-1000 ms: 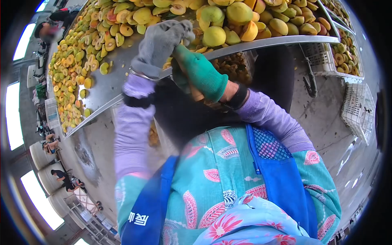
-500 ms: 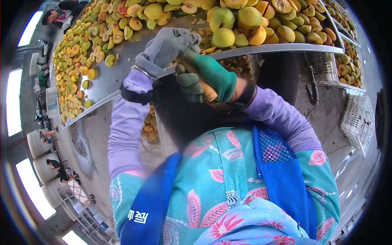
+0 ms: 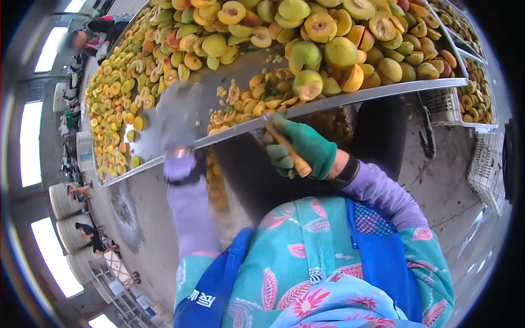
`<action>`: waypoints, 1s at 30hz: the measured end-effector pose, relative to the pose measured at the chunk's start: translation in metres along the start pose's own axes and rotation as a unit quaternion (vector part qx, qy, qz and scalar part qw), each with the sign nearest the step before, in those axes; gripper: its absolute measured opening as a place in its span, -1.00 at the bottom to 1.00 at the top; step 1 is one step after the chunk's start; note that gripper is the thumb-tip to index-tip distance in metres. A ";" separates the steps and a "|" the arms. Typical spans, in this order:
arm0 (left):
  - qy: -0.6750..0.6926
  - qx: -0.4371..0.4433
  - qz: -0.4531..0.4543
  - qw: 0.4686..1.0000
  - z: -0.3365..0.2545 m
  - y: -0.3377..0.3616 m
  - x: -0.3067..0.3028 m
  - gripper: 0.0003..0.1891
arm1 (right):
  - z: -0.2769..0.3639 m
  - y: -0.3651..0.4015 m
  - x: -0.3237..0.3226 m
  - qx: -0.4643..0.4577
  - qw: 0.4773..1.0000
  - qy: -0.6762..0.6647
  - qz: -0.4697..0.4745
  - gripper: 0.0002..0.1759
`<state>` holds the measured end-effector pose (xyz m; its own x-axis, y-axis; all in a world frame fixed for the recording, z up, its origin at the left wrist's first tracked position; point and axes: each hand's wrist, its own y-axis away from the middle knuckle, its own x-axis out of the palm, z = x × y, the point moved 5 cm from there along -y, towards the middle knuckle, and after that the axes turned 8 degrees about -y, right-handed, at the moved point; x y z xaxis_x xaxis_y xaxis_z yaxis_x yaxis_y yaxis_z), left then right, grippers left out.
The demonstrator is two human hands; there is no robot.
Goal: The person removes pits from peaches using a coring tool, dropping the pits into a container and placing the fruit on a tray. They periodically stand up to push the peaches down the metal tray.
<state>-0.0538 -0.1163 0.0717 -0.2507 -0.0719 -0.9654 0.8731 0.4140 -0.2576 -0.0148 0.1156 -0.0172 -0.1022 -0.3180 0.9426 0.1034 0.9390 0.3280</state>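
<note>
My right hand [image 3: 301,147], in a green glove, is wrapped round the handle of a wooden-handled tool [image 3: 295,157]. A short metal tip sticks out of it by the table's front edge; the tip's shape is too small to make out. Smeared by motion, my left hand [image 3: 179,117] in a grey glove is over the metal table [image 3: 328,99], and its fingers cannot be read. Halved yellow-green peaches [image 3: 216,46] are heaped beyond both hands. Between the hands, at the table's edge, lies a pile of small orange peach pieces [image 3: 254,102] with loose pale bits.
White plastic crates [image 3: 485,164] stand on the floor at right, and one there holds cut peaches [image 3: 474,98]. More pieces show below the table edge. Large pale tubs [image 3: 74,227] and other people [image 3: 90,236] are at the far left.
The hands have come apart: my left hand has moved left over the table from the tool, while my right hand has drawn slightly right and down, still gripping it. The small-piece pile is now uncovered.
</note>
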 end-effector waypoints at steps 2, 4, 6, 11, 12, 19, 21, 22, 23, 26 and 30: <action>-0.054 0.147 -0.104 0.982 -0.054 -0.052 0.032 -0.49 | 0.013 0.008 0.013 -0.077 0.995 0.046 -0.037 -0.57; -0.106 0.226 -0.083 0.965 -0.071 -0.094 0.079 -0.43 | 0.022 0.012 0.014 -0.122 0.990 0.046 -0.049 -0.57; -0.091 0.244 -0.006 0.966 -0.070 -0.118 0.091 -0.35 | 0.038 0.025 0.015 -0.211 0.966 0.123 -0.089 -0.57; 0.563 -0.002 0.153 0.812 -0.024 -0.041 0.059 -0.60 | 0.078 0.007 0.024 -0.450 0.739 0.478 -0.152 -0.54; 0.593 0.008 0.119 0.797 -0.035 -0.014 0.040 -0.65 | 0.078 0.002 0.034 -0.488 0.649 0.566 -0.139 -0.52; 0.420 0.074 0.008 0.904 -0.073 0.047 0.002 -0.59 | 0.059 -0.006 0.046 -0.416 0.550 0.703 -0.175 -0.48; 0.482 0.064 -0.018 0.873 -0.081 0.053 -0.002 -0.67 | 0.052 -0.001 0.046 -0.426 0.546 0.698 -0.182 -0.48; 0.425 0.107 -0.064 0.897 -0.082 0.053 -0.002 -0.75 | 0.047 0.004 0.048 -0.431 0.544 0.696 -0.186 -0.48; 0.364 0.148 -0.109 0.913 -0.085 0.053 -0.001 -0.79 | 0.045 0.008 0.050 -0.435 0.542 0.693 -0.190 -0.49; 0.448 0.062 -0.110 0.885 -0.088 0.061 -0.006 -0.73 | 0.042 0.010 0.053 -0.424 0.552 0.694 -0.185 -0.49; 0.563 -0.007 -0.151 0.812 -0.084 0.065 0.001 -0.63 | 0.040 0.000 0.048 -0.455 0.559 0.672 -0.169 -0.53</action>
<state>-0.0326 -0.0133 0.0578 -0.6823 0.7012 -0.2066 0.6984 0.5418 -0.4677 -0.0594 0.1057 0.0258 0.5050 -0.8425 -0.1877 0.8259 0.5348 -0.1784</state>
